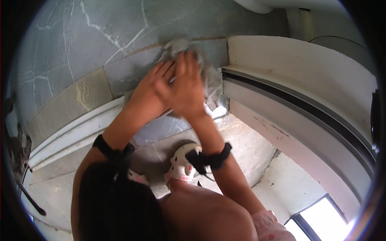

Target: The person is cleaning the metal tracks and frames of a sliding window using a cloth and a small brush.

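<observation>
A crumpled grey cloth (212, 81) lies on the stone floor beside the sliding door track, at the top middle of the head view. My right hand (187, 84) is pressed flat on it, fingers stretched forward. My left hand (152, 90) is right beside it, slightly blurred, its fingertips at the cloth's left side. The two hands partly overlap, and the palms are hidden. Black bands sit on both forearms. Below the hands, a white clog (182, 162) with red marks covers one foot; part of another clog (138, 177) shows at its left.
A white door track (78, 120) runs along the floor at left. To the right stand a low white wall (271, 55) and a frame with a dark groove (271, 90). Grey veined tiles (99, 27) cover the floor ahead. A bright window (322, 217) is at lower right.
</observation>
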`<act>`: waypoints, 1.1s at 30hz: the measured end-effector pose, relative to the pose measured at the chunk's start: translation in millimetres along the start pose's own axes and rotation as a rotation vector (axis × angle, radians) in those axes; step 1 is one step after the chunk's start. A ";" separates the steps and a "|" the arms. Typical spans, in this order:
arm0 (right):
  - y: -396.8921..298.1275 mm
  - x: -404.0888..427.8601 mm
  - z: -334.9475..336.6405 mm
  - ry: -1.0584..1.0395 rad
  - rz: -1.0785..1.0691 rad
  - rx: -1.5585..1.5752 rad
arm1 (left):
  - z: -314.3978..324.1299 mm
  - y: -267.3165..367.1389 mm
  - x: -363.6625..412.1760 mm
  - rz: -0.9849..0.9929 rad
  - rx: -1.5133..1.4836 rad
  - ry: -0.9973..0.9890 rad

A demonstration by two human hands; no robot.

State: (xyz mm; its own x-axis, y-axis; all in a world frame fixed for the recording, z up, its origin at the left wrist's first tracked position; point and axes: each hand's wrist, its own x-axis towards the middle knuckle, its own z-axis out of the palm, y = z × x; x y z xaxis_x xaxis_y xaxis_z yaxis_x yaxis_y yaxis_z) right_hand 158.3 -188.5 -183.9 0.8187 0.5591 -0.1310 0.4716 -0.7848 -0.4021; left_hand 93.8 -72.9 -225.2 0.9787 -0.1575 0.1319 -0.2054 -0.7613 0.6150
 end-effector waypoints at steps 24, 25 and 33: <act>39.3 39.1 -4.0 0.267 0.292 -0.590 | -20.9 14.4 9.7 -0.006 0.046 -0.096; 42.8 41.1 -7.2 0.279 0.333 -0.514 | -22.5 15.0 10.2 -0.011 0.048 -0.089; -11.7 0.8 1.4 0.197 0.179 -0.060 | -47.5 16.2 -17.5 -0.089 0.028 -0.061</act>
State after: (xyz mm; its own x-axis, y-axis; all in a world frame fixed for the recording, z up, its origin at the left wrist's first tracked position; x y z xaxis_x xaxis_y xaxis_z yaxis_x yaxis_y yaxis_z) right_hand 152.9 -178.5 -180.5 0.9360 0.3518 -0.0139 0.3274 -0.8842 -0.3330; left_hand 73.2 -52.6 -180.6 0.9916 -0.1257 0.0295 -0.1181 -0.7911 0.6002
